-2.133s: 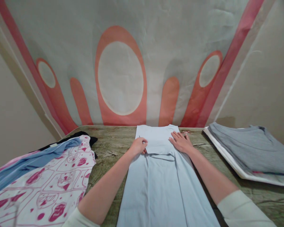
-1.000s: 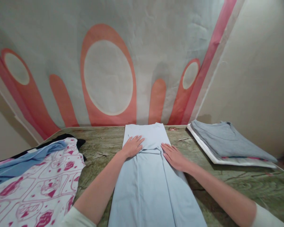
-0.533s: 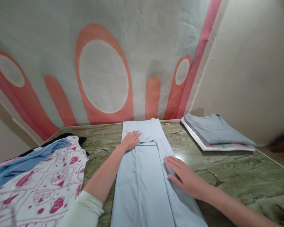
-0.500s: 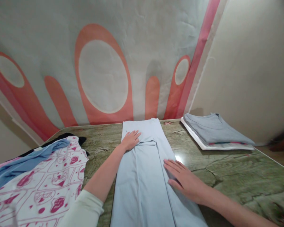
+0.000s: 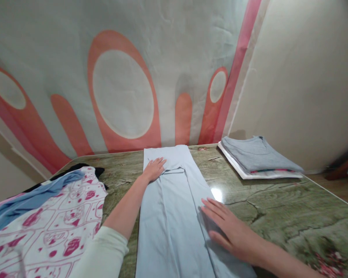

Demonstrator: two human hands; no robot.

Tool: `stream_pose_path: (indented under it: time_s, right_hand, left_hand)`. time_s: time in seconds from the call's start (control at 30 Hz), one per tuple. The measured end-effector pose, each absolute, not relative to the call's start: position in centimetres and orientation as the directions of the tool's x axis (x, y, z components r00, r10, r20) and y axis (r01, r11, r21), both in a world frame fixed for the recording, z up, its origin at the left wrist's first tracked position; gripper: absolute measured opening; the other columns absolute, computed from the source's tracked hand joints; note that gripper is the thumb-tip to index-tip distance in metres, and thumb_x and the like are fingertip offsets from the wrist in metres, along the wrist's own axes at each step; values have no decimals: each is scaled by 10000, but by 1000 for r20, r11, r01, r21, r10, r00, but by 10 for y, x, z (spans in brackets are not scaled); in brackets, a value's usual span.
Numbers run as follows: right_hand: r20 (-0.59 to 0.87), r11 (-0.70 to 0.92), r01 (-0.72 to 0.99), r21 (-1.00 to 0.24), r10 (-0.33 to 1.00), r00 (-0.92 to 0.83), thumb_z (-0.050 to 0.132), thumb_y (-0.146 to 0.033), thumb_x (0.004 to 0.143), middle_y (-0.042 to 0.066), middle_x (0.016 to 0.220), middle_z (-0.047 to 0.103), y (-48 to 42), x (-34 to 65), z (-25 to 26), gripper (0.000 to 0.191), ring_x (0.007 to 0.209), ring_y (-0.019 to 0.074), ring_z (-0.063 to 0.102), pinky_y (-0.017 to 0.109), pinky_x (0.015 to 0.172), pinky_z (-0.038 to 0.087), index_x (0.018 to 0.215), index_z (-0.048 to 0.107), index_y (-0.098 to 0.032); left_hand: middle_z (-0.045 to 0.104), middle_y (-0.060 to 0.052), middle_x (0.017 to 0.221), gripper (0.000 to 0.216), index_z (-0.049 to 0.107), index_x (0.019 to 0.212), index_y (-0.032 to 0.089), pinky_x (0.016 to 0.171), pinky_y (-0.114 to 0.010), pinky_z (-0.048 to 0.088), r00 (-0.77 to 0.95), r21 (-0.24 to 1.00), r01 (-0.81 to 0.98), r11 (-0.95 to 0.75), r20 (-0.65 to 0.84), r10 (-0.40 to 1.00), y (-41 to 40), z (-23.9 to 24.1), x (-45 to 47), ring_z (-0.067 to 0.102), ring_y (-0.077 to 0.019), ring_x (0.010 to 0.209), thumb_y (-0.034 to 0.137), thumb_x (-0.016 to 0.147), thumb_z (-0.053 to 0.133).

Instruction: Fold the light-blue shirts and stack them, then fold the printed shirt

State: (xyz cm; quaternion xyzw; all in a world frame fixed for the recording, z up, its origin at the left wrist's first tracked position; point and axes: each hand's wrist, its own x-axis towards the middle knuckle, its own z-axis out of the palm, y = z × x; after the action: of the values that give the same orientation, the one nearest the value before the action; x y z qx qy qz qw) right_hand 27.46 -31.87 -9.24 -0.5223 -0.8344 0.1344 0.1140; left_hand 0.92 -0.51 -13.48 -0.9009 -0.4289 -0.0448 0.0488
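Observation:
A pale blue garment (image 5: pixel 174 208) lies lengthwise on the table, its sides folded inward into a long strip. Its far end reaches the table's back edge. My left hand (image 5: pixel 154 169) rests flat near the far end, fingers stretched out over the left side of the cloth, by a small folded edge. Over the right side of the strip, closer to me, my right hand (image 5: pixel 227 227) is held with fingers extended and thumb apart. Whether its palm presses on the cloth is hard to tell. Neither hand grips anything.
Loose clothes lie at the left: a white shirt with pink print (image 5: pixel 60 227), a blue garment (image 5: pixel 43 197) and a black one (image 5: pixel 78 166). Folded clothes with a grey shirt (image 5: pixel 255 154) on top sit back right on the marbled table (image 5: pixel 284 208). A wall stands behind.
My right hand has shifted slightly towards me along the cloth's right side, seemingly lifting a little. My left hand stays at the far end. The view has turned slightly.

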Motion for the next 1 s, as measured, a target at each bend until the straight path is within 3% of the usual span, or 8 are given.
stream_pose_path:
  time_s: [0.13, 0.37, 0.47, 0.6, 0.77, 0.87, 1.0]
  right_hand:
    - [3, 527, 775, -350, 828, -561, 397, -498, 869, 23, 1475, 185, -328, 265, -86, 626, 1349, 229, 146, 486, 1096, 110, 1415, 190, -273]
    - [43, 377, 880, -289, 924, -381, 403, -452, 880, 53, 1458, 248, -337, 300, -108, 598, 1337, 237, 193, 525, 1076, 121, 1412, 198, -272]
    - [68, 336, 877, -344, 940, -333, 416, -413, 881, 69, 1424, 331, -338, 307, -106, 524, 1316, 231, 249, 511, 1071, 162, 1372, 322, -253]
    - [81, 341, 815, -468, 935, -345, 505, -365, 828, 111, 1269, 489, -341, 289, -80, 395, 1189, 232, 415, 415, 988, 346, 1189, 535, -207]
    - [-54, 379, 753, -538, 876, -479, 581, -295, 751, 80, 950, 603, -352, 257, -49, 233, 890, 192, 550, 302, 789, 459, 956, 617, -191]
    - [-47, 403, 754, -520, 867, -495, 549, -206, 750, 72, 950, 604, -357, 255, -51, 219, 891, 189, 543, 296, 796, 448, 960, 608, -206]
    - [-22, 408, 753, -517, 873, -488, 499, -59, 692, 35, 998, 610, -363, 264, -66, 357, 931, 172, 533, 270, 829, 429, 979, 603, -244]
  left_hand:
    - [241, -22, 1458, 469, 273, 1383, 274, 1053, -426, 183, 624, -27, 779, -626, 127, 771, -7, -134, 6, 224, -204, 1321, 291, 914, 269]
    - [349, -48, 1407, 423, 399, 1315, 231, 1047, -415, 209, 597, 68, 784, -618, 191, 779, -16, -131, 5, 287, -196, 1293, 273, 899, 337]
    - [512, -62, 1268, 338, 534, 1177, 200, 1026, -391, 258, 606, 121, 745, -656, 288, 742, -25, -122, 13, 417, -190, 1199, 243, 881, 379]
    - [617, -49, 1077, 266, 586, 1075, 185, 919, -291, 377, 717, 165, 580, -798, 362, 596, -41, -102, 38, 553, -161, 1005, 264, 867, 441]
    - [632, -33, 1023, 207, 625, 995, 202, 821, -255, 414, 826, 58, 478, -876, 311, 471, -52, -88, 77, 581, -163, 936, 240, 808, 546]
    - [650, -28, 956, 157, 652, 918, 215, 770, -270, 415, 845, -43, 494, -868, 258, 468, -52, -93, 89, 596, -172, 894, 195, 805, 546]
    - [651, -37, 903, 133, 651, 858, 203, 720, -277, 404, 836, -118, 524, -843, 257, 484, -53, -102, 95, 601, -174, 842, 169, 823, 527]
